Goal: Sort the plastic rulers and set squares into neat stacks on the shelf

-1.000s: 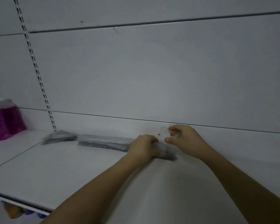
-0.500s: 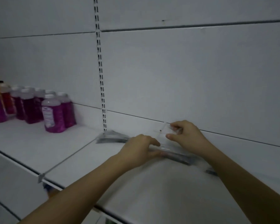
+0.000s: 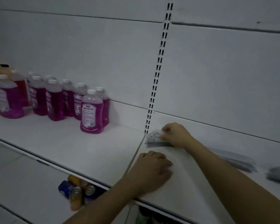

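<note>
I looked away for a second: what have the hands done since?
The left hand let go of the long stack and now rests on the white shelf. The right hand carried its clear plastic piece left onto the small transparent stack. The purple bottles stayed put.

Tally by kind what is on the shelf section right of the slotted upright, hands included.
Clear plastic stacks: 3 (stack by the upright, blurred middle stack, blurred far-right stack)
Hands: 2 (left hand resting on the shelf, right hand gripping the stack by the upright)
Total: 5
</note>
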The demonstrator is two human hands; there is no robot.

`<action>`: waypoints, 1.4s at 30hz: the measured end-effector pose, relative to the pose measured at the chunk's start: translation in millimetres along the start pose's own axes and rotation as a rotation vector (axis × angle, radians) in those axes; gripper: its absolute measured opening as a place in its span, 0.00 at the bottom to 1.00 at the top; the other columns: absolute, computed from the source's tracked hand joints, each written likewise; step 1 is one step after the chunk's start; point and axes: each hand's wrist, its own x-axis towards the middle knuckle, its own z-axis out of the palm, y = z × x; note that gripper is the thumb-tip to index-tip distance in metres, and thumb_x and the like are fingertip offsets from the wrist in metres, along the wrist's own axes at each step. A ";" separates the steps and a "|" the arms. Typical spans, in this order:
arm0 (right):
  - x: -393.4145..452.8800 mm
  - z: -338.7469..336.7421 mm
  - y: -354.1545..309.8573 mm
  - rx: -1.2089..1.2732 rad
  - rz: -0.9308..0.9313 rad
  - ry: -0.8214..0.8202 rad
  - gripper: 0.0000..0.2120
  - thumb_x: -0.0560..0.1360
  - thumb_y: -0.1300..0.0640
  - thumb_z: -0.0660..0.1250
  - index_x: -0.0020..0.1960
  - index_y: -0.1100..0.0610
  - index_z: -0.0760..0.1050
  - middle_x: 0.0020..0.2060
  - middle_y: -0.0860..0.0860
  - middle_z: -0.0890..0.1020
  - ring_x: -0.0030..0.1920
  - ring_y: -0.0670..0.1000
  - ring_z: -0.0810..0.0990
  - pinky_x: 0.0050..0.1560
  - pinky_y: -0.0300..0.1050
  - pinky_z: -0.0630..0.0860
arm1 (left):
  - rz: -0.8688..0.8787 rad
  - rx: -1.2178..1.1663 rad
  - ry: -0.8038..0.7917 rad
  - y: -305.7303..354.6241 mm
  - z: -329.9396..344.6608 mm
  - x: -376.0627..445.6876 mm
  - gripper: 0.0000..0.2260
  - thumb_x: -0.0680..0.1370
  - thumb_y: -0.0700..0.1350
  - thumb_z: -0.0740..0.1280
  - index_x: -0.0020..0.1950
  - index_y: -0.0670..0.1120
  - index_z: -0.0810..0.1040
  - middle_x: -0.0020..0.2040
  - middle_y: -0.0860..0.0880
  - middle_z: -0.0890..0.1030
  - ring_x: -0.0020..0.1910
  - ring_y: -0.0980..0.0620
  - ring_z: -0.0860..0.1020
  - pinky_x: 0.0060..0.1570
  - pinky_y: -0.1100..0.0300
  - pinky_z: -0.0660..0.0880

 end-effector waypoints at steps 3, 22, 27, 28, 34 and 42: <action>4.5 10.7 -4.2 -0.086 0.036 -0.043 0.20 0.73 0.48 0.70 0.62 0.55 0.76 0.58 0.52 0.80 0.55 0.52 0.78 0.58 0.49 0.75 | -0.005 -0.001 0.008 -1.2 0.8 0.9 0.19 0.81 0.57 0.57 0.71 0.56 0.70 0.73 0.53 0.67 0.71 0.51 0.63 0.69 0.52 0.56; -235.8 -136.6 136.9 -0.064 0.341 0.137 0.10 0.79 0.47 0.61 0.42 0.48 0.76 0.40 0.46 0.80 0.41 0.46 0.77 0.44 0.43 0.74 | 0.060 -0.049 -0.021 220.9 30.8 73.9 0.18 0.78 0.54 0.61 0.66 0.55 0.75 0.63 0.50 0.78 0.63 0.46 0.74 0.61 0.52 0.70; -378.8 -194.8 237.2 -0.168 0.554 0.130 0.15 0.79 0.45 0.59 0.37 0.50 0.71 0.34 0.46 0.76 0.37 0.48 0.75 0.41 0.45 0.72 | 0.112 -0.077 -0.099 382.6 78.6 59.0 0.18 0.79 0.55 0.59 0.66 0.51 0.75 0.66 0.49 0.76 0.65 0.46 0.73 0.62 0.51 0.66; -407.0 -205.7 255.6 -0.175 0.591 0.130 0.15 0.79 0.45 0.59 0.37 0.51 0.71 0.35 0.47 0.76 0.37 0.49 0.75 0.42 0.45 0.71 | 0.133 -0.068 -0.123 416.4 88.0 55.1 0.18 0.79 0.55 0.59 0.66 0.50 0.75 0.66 0.48 0.76 0.65 0.46 0.72 0.62 0.50 0.66; -548.0 -277.2 356.7 -0.216 0.747 0.254 0.18 0.78 0.47 0.59 0.44 0.62 0.77 0.42 0.57 0.82 0.42 0.56 0.79 0.43 0.47 0.74 | 0.285 -0.076 -0.179 592.1 132.9 47.2 0.19 0.79 0.56 0.58 0.67 0.52 0.74 0.67 0.50 0.75 0.65 0.47 0.72 0.63 0.51 0.66; -624.3 -324.6 488.1 -0.187 0.832 0.326 0.14 0.78 0.48 0.60 0.47 0.58 0.78 0.43 0.52 0.81 0.44 0.52 0.79 0.46 0.47 0.76 | 0.457 -0.096 -0.211 743.1 193.6 87.0 0.19 0.79 0.56 0.59 0.67 0.53 0.74 0.68 0.50 0.74 0.66 0.47 0.72 0.64 0.49 0.68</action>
